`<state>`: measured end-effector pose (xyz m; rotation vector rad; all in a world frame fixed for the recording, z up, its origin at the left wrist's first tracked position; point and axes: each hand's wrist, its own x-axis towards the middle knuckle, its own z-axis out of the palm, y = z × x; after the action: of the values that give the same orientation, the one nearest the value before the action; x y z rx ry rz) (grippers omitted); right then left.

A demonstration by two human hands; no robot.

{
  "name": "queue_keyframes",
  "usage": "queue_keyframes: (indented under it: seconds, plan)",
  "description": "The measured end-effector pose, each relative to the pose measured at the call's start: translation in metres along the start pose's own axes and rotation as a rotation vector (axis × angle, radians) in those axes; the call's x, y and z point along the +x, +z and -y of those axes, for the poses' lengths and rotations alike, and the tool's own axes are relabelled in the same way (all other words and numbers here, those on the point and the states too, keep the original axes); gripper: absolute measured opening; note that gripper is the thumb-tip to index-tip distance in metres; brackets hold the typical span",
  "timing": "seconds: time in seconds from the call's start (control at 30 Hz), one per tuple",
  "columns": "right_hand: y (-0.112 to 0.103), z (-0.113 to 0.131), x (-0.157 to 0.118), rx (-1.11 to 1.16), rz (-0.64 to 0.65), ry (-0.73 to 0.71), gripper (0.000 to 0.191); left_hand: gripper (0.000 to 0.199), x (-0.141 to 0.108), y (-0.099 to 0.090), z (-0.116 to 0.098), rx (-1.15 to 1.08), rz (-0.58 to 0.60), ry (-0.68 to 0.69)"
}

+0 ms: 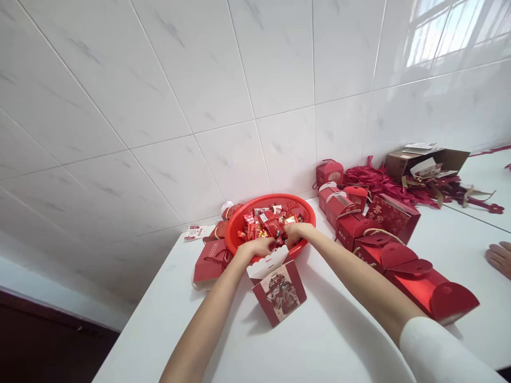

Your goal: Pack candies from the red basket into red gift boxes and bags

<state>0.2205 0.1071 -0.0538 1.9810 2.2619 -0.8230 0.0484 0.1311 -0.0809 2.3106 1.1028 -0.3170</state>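
A red plastic mesh basket (230,234) holds many wrapped candies (265,219), mostly red with some gold and pink. My left hand (259,247) reaches over the basket's front rim, with its fingers bent down at the candies. Inside the basket's right side is my right hand (296,232), its fingers pointing down among the wrappers. The fingertips of both hands are hidden, so whether they grip a candy cannot be told. Just in front of the basket, a red gift box (279,292) with a printed picture stands tilted, its white-lined top flap raised close to my left hand.
Red gift boxes (209,260) sit left of the basket, beside a printed card (195,233). A row of red boxes (419,271) runs along the right. Behind are red ribbons (379,183) and an open cardboard carton (399,165). Another person's hand (500,258) rests at the right edge.
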Motion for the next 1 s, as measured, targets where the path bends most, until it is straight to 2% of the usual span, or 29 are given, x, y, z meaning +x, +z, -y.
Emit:
queue_keyframes:
  seconds: [0.1, 0.2, 0.27, 0.37, 0.53, 0.67, 0.8, 1.0]
  plan:
    - [0.006, -0.003, 0.014, 0.008, 0.056, 0.002, 0.047, 0.066, 0.000, 0.001, -0.003, 0.042, 0.043, -0.065]
    - [0.010, -0.008, 0.020, 0.062, 0.025, -0.019, 0.055, 0.079, 0.000, 0.002, -0.004, 0.039, 0.015, -0.098]
    - [0.012, -0.011, 0.023, 0.124, -0.010, -0.037, 0.058, 0.079, 0.001, 0.002, -0.003, 0.029, -0.003, -0.088]
    - [0.016, -0.016, 0.027, 0.248, -0.052, -0.059, 0.058, 0.067, 0.002, 0.004, -0.001, -0.001, -0.020, -0.040]
    - [0.022, -0.020, 0.029, 0.493, -0.095, -0.078, 0.044, 0.042, 0.001, 0.006, -0.001, -0.058, -0.074, -0.016]
    - [0.024, -0.019, 0.027, 0.675, -0.178, -0.169, 0.034, 0.011, -0.001, 0.006, -0.004, -0.114, -0.105, -0.022]
    - [0.025, -0.018, 0.025, 0.769, -0.304, -0.274, 0.027, 0.012, -0.002, 0.008, -0.004, -0.208, -0.123, -0.037]
    - [0.021, -0.020, 0.026, 0.845, -0.495, -0.364, 0.026, 0.025, 0.002, 0.004, 0.000, -0.107, -0.384, 0.017]
